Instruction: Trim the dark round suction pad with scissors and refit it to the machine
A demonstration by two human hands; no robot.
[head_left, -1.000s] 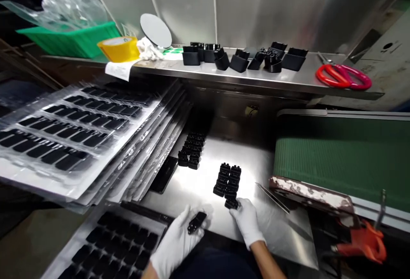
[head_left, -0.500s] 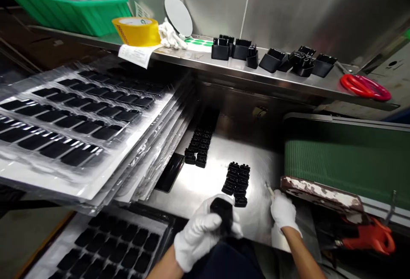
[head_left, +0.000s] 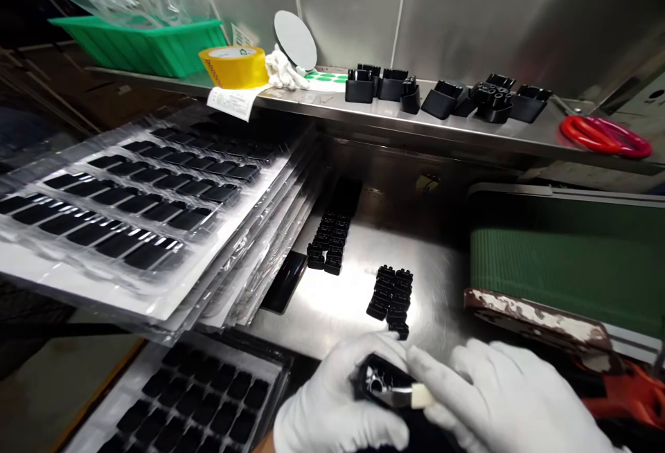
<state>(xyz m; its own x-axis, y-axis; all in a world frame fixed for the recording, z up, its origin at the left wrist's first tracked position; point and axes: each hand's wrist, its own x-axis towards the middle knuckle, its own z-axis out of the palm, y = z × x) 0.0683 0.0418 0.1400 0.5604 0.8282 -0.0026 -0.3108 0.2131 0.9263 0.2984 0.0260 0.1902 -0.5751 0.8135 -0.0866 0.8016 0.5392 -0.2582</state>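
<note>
My white-gloved left hand (head_left: 332, 397) is wrapped round a black plastic housing (head_left: 375, 372), its hollow side with small round posts facing up. In my gloved right hand (head_left: 499, 397) is a small knife-like tool with a cream handle (head_left: 422, 396) and a flat metal blade. The blade reaches into the housing's opening; whether it touches the inside cannot be seen. Just beyond my hands, small black parts (head_left: 391, 297) stand in a double row on the steel tabletop (head_left: 441, 280). A longer double row (head_left: 330, 238) runs farther back on the left.
Stacked clear trays (head_left: 156, 287) of black pieces rise at left, with another filled tray (head_left: 208, 397) below. A dark glossy slab (head_left: 285, 283) lies beside them. The shelf holds yellow tape (head_left: 233, 68), black housings (head_left: 441, 98) and red-handled scissors (head_left: 605, 136). A green conveyor belt (head_left: 566, 280) stands right.
My right hand has come from the table's right side to my left hand, bringing the tool to the housing. The housing now shows its hollow side. The view has shifted slightly.
</note>
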